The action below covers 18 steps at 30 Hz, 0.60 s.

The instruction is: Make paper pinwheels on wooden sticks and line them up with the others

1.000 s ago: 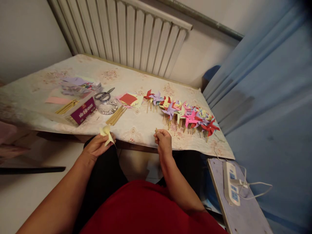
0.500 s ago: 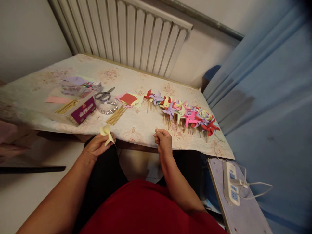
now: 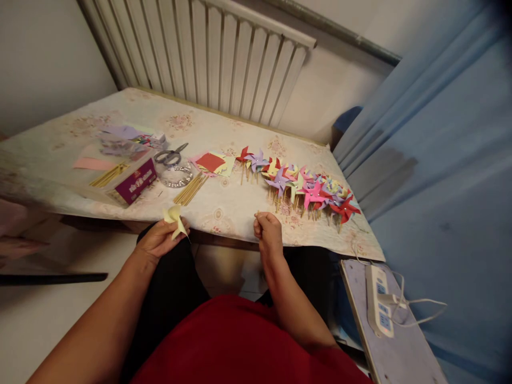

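My left hand (image 3: pixel 157 240) is closed on a pale yellow paper pinwheel (image 3: pixel 174 217) at the near edge of the table. To the right, my right hand (image 3: pixel 269 233) makes a pinch at the same edge. A tiny tan tip shows at its fingertips, too small to name. Between and beyond my hands lie a bundle of thin wooden sticks (image 3: pixel 190 190) and a stack of coloured paper squares (image 3: pixel 211 162). Finished-looking pinwheels on sticks, in red, purple, pink and yellow, stand crowded together at the right, among them a pink pinwheel (image 3: pixel 313 193).
A clear box with a purple label (image 3: pixel 136 183) holds more sticks at the left. Scissors (image 3: pixel 169 156) and a ring of silvery beads or pins (image 3: pixel 177 176) lie beside it. A power strip (image 3: pixel 378 301) with cables sits on a board at the right.
Almost everything has stayed in place. The tan tip in my right hand shows less than before, and the hand has turned very slightly.
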Each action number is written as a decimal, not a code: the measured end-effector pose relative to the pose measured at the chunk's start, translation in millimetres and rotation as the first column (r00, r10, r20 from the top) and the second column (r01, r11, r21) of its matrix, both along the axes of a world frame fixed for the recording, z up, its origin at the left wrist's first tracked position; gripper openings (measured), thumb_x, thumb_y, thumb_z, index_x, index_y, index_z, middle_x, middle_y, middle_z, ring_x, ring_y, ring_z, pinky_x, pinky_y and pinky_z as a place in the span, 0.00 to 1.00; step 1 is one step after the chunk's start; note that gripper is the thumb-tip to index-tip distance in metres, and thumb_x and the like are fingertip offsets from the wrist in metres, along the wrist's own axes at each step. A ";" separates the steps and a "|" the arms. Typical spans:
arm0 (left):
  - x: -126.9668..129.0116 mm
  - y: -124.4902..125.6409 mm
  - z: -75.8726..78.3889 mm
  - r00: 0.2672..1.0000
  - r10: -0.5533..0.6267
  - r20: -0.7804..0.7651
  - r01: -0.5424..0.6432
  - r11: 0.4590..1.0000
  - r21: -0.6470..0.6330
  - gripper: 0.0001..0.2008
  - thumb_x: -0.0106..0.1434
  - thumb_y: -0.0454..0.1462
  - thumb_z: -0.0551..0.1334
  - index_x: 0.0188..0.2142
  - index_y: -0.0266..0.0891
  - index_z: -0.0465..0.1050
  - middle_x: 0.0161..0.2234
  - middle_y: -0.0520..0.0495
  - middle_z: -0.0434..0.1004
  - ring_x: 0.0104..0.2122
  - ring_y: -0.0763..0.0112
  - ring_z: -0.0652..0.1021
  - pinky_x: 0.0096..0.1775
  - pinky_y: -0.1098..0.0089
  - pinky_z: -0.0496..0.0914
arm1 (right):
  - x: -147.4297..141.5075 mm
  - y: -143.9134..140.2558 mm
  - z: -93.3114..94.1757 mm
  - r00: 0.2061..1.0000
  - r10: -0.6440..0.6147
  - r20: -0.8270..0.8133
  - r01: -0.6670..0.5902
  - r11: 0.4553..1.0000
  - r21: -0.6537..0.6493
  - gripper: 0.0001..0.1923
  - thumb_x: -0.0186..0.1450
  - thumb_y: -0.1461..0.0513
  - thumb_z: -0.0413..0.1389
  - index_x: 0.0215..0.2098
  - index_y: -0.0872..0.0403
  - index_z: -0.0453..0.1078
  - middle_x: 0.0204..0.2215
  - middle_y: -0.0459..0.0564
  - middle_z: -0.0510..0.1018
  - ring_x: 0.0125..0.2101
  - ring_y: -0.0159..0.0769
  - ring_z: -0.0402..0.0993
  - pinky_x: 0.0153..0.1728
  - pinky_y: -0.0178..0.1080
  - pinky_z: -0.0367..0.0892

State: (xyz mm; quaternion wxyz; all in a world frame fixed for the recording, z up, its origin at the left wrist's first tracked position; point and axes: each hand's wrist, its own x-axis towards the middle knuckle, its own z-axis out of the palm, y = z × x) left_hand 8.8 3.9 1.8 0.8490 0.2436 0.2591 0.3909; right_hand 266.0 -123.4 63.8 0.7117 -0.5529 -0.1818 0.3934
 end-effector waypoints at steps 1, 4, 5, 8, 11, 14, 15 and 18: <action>0.2 -0.3 0.8 1.000 -0.008 -0.004 0.008 1.000 0.013 0.15 0.43 0.23 0.70 0.28 0.36 0.69 0.24 0.52 0.69 0.24 0.72 0.73 0.29 0.70 0.74 | 0.4 0.2 -0.7 1.000 0.001 -0.002 -0.001 1.000 -0.001 0.08 0.50 0.59 0.58 0.26 0.54 0.67 0.14 0.38 0.67 0.13 0.22 0.51 0.15 0.29 0.41; 0.4 -0.9 2.4 0.999 -0.031 -0.013 0.032 0.997 0.066 0.15 0.43 0.24 0.71 0.27 0.36 0.68 0.23 0.52 0.68 0.25 0.73 0.72 0.29 0.71 0.73 | 1.8 0.9 -3.3 1.000 0.000 -0.010 0.000 1.000 0.009 0.10 0.48 0.61 0.57 0.30 0.55 0.70 0.17 0.39 0.70 0.14 0.22 0.53 0.15 0.28 0.43; 0.4 -1.0 2.5 0.999 -0.034 -0.012 0.035 0.997 0.076 0.15 0.43 0.25 0.71 0.27 0.36 0.68 0.23 0.52 0.68 0.24 0.73 0.72 0.30 0.71 0.74 | 2.2 1.2 -4.2 1.000 0.002 -0.015 -0.002 1.000 0.015 0.11 0.48 0.61 0.57 0.31 0.55 0.70 0.18 0.40 0.71 0.15 0.22 0.54 0.16 0.28 0.44; 0.3 -1.3 2.4 0.999 -0.041 -0.009 0.042 0.995 0.093 0.15 0.43 0.25 0.72 0.26 0.36 0.67 0.22 0.53 0.67 0.24 0.74 0.72 0.30 0.71 0.73 | 3.3 2.0 -6.1 0.999 0.018 -0.029 -0.018 1.000 0.021 0.14 0.47 0.62 0.58 0.33 0.56 0.71 0.20 0.42 0.73 0.16 0.22 0.57 0.17 0.29 0.48; 0.6 -1.5 2.1 0.999 -0.033 -0.014 0.034 0.996 0.087 0.15 0.43 0.26 0.72 0.27 0.36 0.68 0.23 0.53 0.67 0.25 0.74 0.72 0.29 0.72 0.73 | 4.3 2.3 -6.6 0.999 0.024 -0.048 -0.023 1.000 0.020 0.15 0.46 0.62 0.59 0.33 0.56 0.71 0.23 0.43 0.75 0.17 0.23 0.60 0.18 0.29 0.52; 1.0 -1.3 2.5 0.999 -0.043 -0.014 0.044 0.995 0.091 0.15 0.43 0.26 0.72 0.26 0.36 0.67 0.22 0.53 0.66 0.24 0.74 0.71 0.28 0.72 0.72 | 5.3 2.0 -5.6 0.997 0.007 -0.079 -0.004 1.000 0.027 0.16 0.46 0.63 0.60 0.34 0.55 0.71 0.23 0.42 0.74 0.18 0.23 0.62 0.19 0.30 0.55; 1.1 -1.2 2.7 0.999 -0.048 -0.011 0.049 0.994 0.095 0.15 0.43 0.26 0.72 0.26 0.36 0.66 0.22 0.53 0.66 0.24 0.74 0.71 0.27 0.72 0.72 | 5.7 1.8 -5.1 0.996 0.007 -0.086 -0.005 1.000 0.028 0.16 0.46 0.63 0.60 0.35 0.55 0.71 0.22 0.42 0.73 0.18 0.24 0.62 0.19 0.30 0.56; 1.2 -1.2 3.4 0.998 -0.061 -0.013 0.062 0.993 0.096 0.16 0.42 0.26 0.72 0.25 0.36 0.67 0.22 0.53 0.66 0.23 0.74 0.70 0.28 0.72 0.72 | 6.5 1.3 -3.2 0.996 0.033 -0.087 -0.032 0.999 0.021 0.17 0.47 0.62 0.60 0.37 0.55 0.71 0.20 0.41 0.73 0.17 0.25 0.64 0.19 0.30 0.58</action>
